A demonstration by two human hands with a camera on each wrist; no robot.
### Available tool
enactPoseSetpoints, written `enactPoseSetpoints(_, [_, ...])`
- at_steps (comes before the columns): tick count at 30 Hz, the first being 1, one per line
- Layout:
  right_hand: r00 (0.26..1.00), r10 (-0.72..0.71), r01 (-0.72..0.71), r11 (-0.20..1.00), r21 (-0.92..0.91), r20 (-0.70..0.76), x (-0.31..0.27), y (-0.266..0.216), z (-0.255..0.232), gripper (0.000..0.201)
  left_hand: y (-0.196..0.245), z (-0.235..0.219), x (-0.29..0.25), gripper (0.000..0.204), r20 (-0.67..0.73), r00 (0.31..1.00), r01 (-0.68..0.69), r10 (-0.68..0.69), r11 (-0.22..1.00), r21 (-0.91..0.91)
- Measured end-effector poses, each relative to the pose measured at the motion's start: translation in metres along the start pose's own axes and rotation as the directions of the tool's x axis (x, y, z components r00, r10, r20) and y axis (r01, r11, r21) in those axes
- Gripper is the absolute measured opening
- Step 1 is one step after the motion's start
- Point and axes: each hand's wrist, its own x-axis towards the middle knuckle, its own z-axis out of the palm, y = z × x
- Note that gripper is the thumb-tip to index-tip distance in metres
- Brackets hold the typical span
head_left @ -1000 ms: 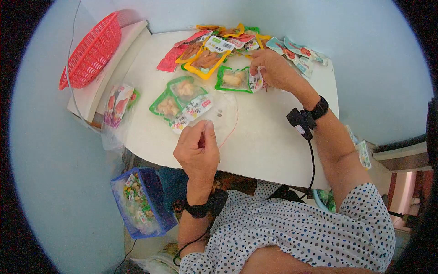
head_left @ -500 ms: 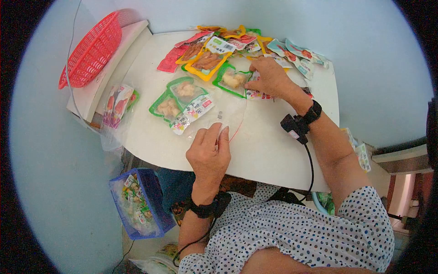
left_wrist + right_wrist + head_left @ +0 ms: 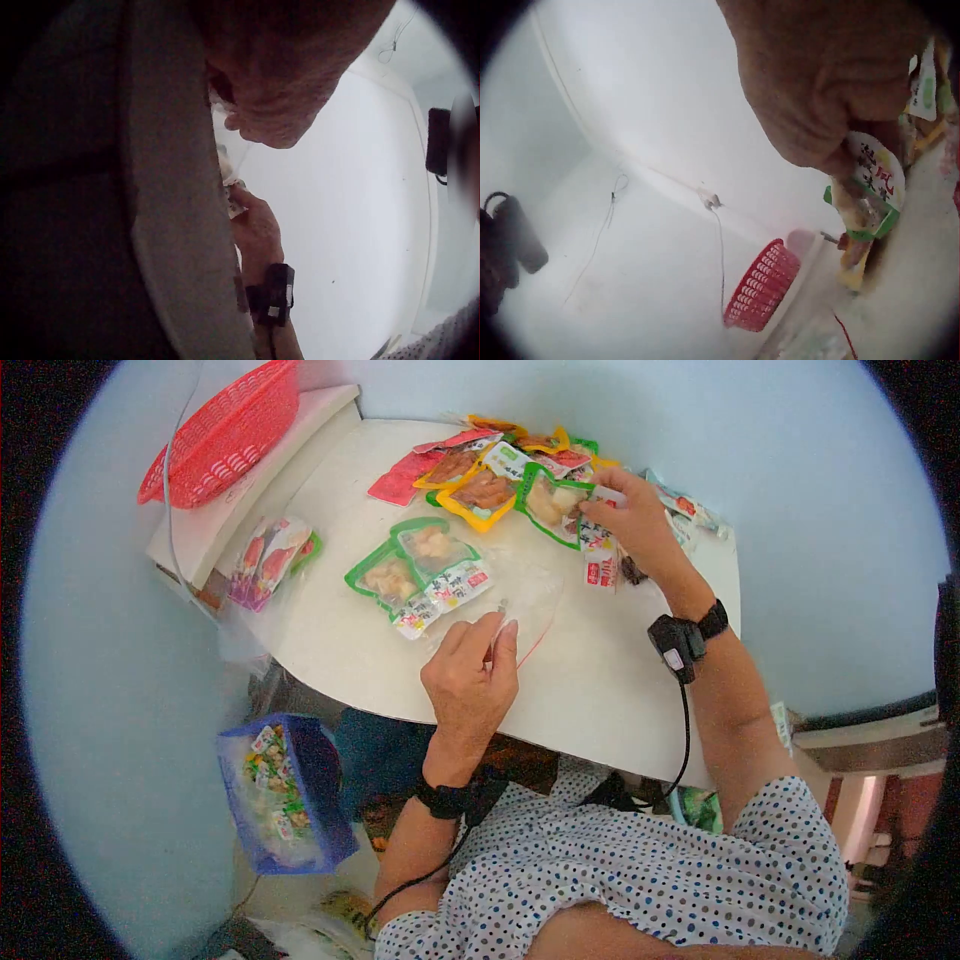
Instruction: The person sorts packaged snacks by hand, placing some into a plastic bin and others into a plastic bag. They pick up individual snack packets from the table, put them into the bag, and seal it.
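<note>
Here, my left hand (image 3: 470,680) pinches the clear bag (image 3: 520,605) flat on the white table (image 3: 600,680), steadying its mouth, while my right hand (image 3: 630,525) grips 1 green snack packet (image 3: 555,505) beside the pile.

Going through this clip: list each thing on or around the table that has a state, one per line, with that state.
left hand: fingers pinching the clear bag's edge
clear bag: flat on the table, apparently empty
right hand: gripping a green-edged snack packet
green-edged snack packet: sealed, held at its end
two green packets: sealed, lying flat
red basket: tilted on the side ledge
blue bin: open, holding packets
</note>
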Motion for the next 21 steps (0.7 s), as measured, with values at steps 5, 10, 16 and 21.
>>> enactPoseSetpoints(5, [0.985, 0.150, -0.170, 0.936, 0.307, 0.087, 0.000, -0.017, -0.023, 0.037, -0.005, 0.006, 0.000, 0.012, -0.038, 0.997, -0.064, 0.065, 0.998, 0.009])
enactPoseSetpoints(10, [0.960, 0.192, -0.206, 0.977, 0.051, 0.202, -0.039, -0.033, -0.054, 0.030, -0.009, 0.010, -0.002, 0.013, -0.073, 0.997, -0.041, 0.040, 0.999, -0.015])
enactPoseSetpoints(16, [0.748, 0.442, -0.655, 0.615, 0.440, 0.496, -0.111, -0.043, -0.045, 0.033, -0.002, 0.010, -0.003, 0.014, -0.075, 0.997, -0.004, 0.002, 1.000, -0.031])
enactPoseSetpoints(21, [0.708, 0.432, -0.704, 0.487, 0.516, 0.559, -0.127, -0.051, -0.014, 0.042, 0.001, 0.008, -0.003, 0.018, -0.078, 0.988, -0.129, 0.134, 0.990, 0.057])
